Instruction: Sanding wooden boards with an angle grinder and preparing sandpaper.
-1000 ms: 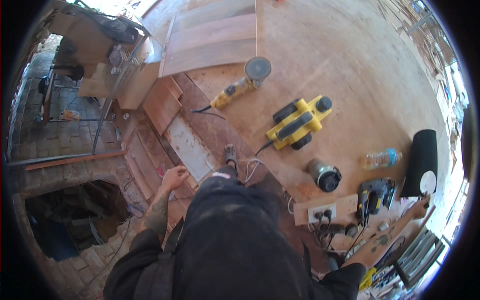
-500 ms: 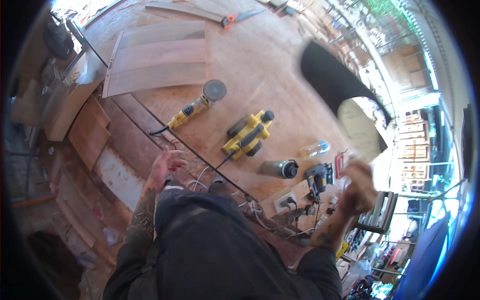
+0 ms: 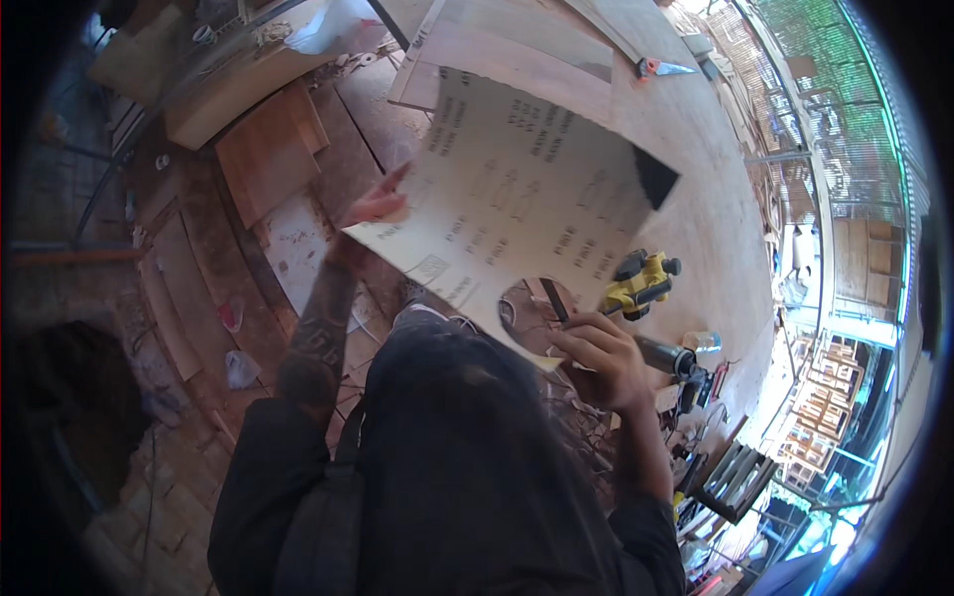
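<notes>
I hold a large sheet of sandpaper (image 3: 517, 199) spread out in front of me, its pale printed back facing up and one dark corner folded over at the right. A round hole is cut out near its lower edge. My left hand (image 3: 373, 209) grips the sheet's left edge. My right hand (image 3: 601, 358) grips its lower edge beside the round hole. The sheet hides much of the wooden workbench (image 3: 696, 159) behind it.
A yellow power planer (image 3: 641, 283) lies on the workbench right of the sheet, with a dark cylindrical tool (image 3: 666, 356) and a clear plastic bottle (image 3: 704, 341) near it. Plywood boards (image 3: 268, 149) lie at left. A handsaw (image 3: 661, 68) lies at the top.
My right hand brought the rolled sandpaper from the right across in front of me. It is now unrolled flat, and my left hand has risen and taken its left edge.
</notes>
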Available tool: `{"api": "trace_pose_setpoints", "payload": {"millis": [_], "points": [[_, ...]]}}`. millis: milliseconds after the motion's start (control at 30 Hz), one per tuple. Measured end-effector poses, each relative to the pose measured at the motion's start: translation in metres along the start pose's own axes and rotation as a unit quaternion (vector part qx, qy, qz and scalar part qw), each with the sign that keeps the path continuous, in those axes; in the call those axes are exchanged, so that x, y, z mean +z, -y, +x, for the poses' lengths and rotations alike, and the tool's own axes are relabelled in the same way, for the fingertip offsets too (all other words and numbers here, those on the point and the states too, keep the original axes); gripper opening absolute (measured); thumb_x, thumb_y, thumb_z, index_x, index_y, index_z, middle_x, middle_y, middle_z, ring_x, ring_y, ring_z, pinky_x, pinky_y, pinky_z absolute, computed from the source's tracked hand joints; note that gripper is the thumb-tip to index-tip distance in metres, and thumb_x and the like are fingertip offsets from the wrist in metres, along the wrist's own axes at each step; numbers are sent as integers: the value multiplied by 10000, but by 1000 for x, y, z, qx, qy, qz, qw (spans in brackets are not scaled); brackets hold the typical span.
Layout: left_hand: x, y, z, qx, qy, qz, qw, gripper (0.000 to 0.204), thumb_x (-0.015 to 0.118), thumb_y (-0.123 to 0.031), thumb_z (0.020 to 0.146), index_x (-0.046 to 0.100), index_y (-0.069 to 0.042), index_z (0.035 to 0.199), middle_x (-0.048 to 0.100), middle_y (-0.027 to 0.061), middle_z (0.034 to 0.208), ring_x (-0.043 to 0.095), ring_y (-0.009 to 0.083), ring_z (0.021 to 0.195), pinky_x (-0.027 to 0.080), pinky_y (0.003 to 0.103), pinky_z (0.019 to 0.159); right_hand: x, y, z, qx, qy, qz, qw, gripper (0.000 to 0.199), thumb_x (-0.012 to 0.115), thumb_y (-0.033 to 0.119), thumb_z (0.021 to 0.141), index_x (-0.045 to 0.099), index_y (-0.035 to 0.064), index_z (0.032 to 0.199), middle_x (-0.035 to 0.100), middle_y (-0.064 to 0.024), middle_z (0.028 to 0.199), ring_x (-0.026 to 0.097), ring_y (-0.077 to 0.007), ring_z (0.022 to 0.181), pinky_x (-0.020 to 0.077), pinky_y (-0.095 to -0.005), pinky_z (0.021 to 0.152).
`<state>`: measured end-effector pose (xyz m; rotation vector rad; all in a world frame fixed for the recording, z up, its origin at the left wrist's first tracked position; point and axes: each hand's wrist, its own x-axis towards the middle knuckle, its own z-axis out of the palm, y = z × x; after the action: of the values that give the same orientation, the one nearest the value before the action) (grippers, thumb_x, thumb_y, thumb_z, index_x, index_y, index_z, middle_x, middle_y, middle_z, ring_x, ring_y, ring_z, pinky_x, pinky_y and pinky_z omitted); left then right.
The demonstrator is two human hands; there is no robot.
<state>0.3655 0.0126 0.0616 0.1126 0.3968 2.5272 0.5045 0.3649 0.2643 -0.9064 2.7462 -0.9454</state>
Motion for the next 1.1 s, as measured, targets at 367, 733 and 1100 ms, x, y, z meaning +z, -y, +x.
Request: {"api": "trace_pose_setpoints", "payload": {"millis": [367,733,1100], "points": [[40,-89,-27,8,-132,246,960,644,586,-6,996,406,-34,1614,585,163,1513,657,235,1279,523,366,1094,1,-73,30,14,-229,340,912,641,785,475,921,699,-24,1314,633,-218,1408,601,-348,1323,487,-462,1068],[135,-133,31,-86,-104,420,897,712,571,-13,983,320,-16,1649,591,170,1508,652,226,1288,498,346,1090,1,-158,76,133,-329,66,933,283,704,117,969,706,-8,1223,777,-134,1015,765,-321,919,602,-367,835],[146,-170,259,-297,95,821,478,469,797,-160,892,713,-22,1332,797,74,1023,716,124,885,571,311,826,35,-219,13,234,-174,734,614,292,597,176,1072,689,-56,1224,759,-105,1041,743,-173,864,611,-296,742]]}}
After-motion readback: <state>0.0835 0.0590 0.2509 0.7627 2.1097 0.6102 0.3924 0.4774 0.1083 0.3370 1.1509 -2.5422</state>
